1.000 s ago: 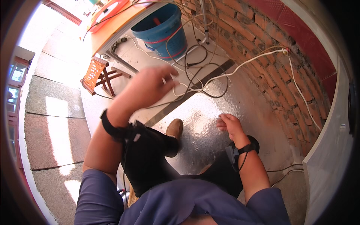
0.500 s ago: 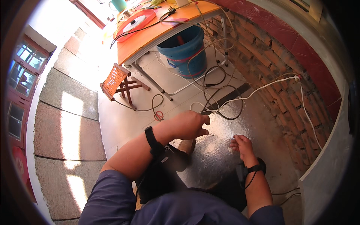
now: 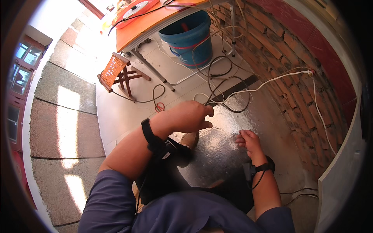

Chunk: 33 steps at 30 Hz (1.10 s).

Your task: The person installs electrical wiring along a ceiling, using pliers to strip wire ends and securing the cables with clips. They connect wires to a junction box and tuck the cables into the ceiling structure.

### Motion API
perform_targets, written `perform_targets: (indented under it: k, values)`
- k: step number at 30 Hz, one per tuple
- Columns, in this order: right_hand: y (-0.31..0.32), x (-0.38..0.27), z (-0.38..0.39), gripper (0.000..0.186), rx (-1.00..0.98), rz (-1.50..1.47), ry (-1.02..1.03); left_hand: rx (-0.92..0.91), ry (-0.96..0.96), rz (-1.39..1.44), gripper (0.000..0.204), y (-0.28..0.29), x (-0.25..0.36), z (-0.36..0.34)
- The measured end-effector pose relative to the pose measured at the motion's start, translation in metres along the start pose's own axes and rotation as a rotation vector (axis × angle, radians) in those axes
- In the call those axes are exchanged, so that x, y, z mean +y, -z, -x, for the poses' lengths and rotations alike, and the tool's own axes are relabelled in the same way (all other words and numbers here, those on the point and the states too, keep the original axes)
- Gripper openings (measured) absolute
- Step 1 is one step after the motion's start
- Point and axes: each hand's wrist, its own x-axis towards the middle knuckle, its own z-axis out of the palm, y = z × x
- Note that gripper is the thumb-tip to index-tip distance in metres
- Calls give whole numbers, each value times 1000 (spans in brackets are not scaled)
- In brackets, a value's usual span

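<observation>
Over a shiny silver sheet on the floor, my left hand reaches out with its thumb and forefinger apart, and nothing shows between them. Its other fingers are hidden behind the hand. To the right and a little nearer, my right hand is loosely curled, thumb and forefinger close together. Whatever is in that pinch, if anything, is too small to make out. The hands are apart. A dark cable and a white cable loop on the floor just beyond my left hand. Under my left forearm shows a brown shoe.
Ahead stands an orange-topped table with metal legs and a blue bucket beneath. A folding stool with an orange woven seat stands left of it. A brick wall runs along the right; a pale panel stands near right.
The view has tilted slightly, so table, bucket and stool sit higher and further left. Both hands keep nearly the same pose over the silver sheet.
</observation>
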Motion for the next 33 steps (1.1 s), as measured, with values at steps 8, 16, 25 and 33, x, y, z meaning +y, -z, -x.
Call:
perform_targets:
  k: [8, 16, 25, 33]
  values:
    - [5, 8, -9, 26, 2, 29, 12, -8, -13, 7, 31, 3, -2, -3]
    - [4, 11, -16, 27, -5, 58, 14, -1, -11, 24, 30, 3, -6, -2]
    - [2, 9, -17, 26, 14, 30, 6, -10, -2, 32, 31, 7, -5, -4]
    - [-1, 7, -17, 23, 8, -32, 11, -15, 8, 27, 31, 11, -2, -5]
